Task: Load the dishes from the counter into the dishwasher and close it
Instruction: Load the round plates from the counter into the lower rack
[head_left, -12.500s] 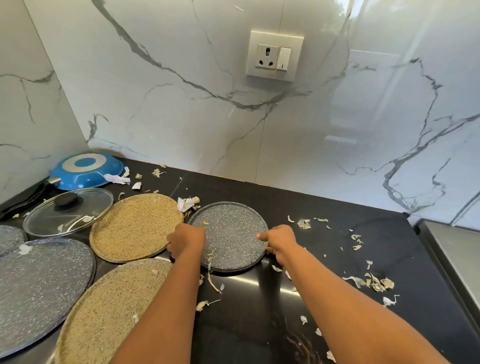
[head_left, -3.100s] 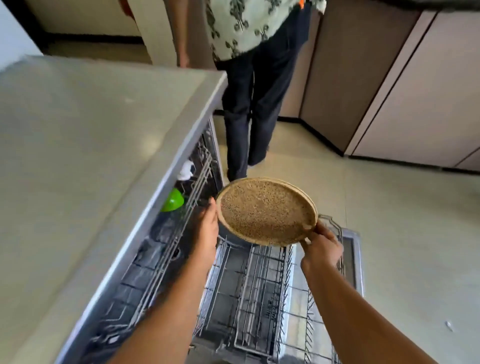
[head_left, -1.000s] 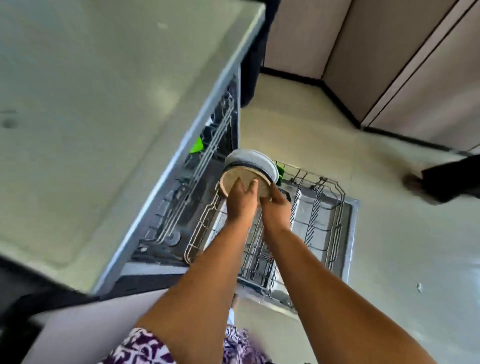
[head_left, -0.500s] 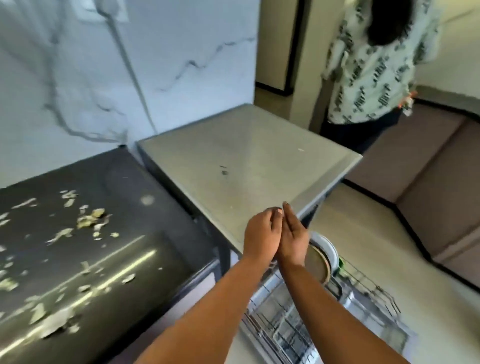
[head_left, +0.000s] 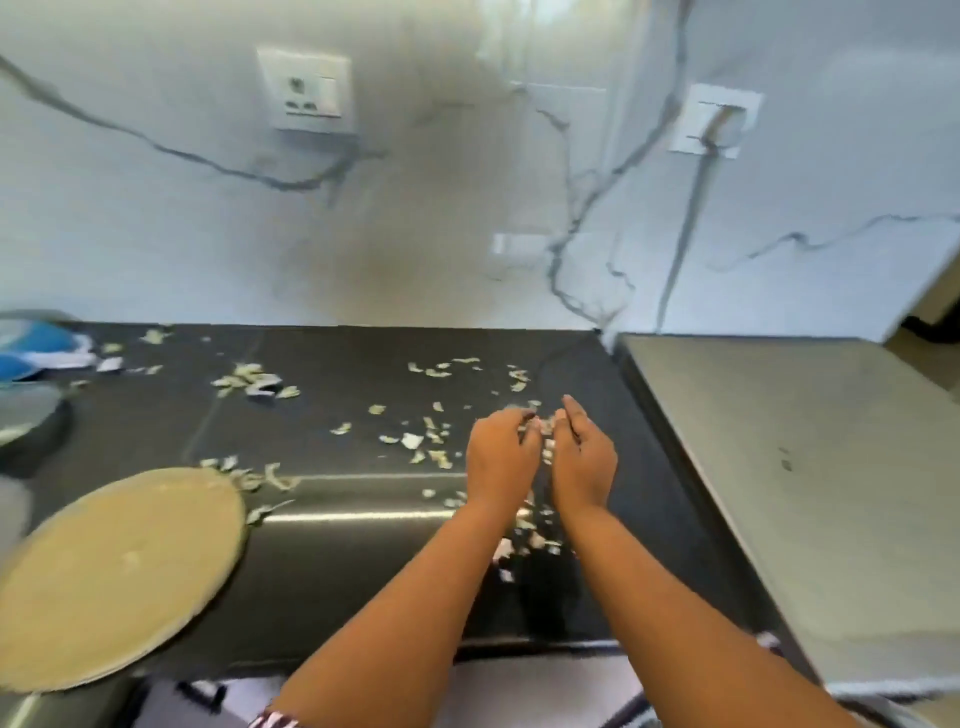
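**Both hands empty over the tabletop, tan plate well to the left**

The left hand (head_left: 501, 454) and right hand (head_left: 582, 460) hover side by side above the black tabletop (head_left: 332, 561) near its right edge, fingers loosely curled, grasping nothing. The tan plate (head_left: 111, 577) lies flat at the front left corner, well apart from the fingers. Pale peel scraps (head_left: 415, 441) lie scattered under and beside the hands.

Bare forearms, no sleeves/watch/rings seen; purple-white patterned garment (head_left: 272, 719) at btm edge, blurry
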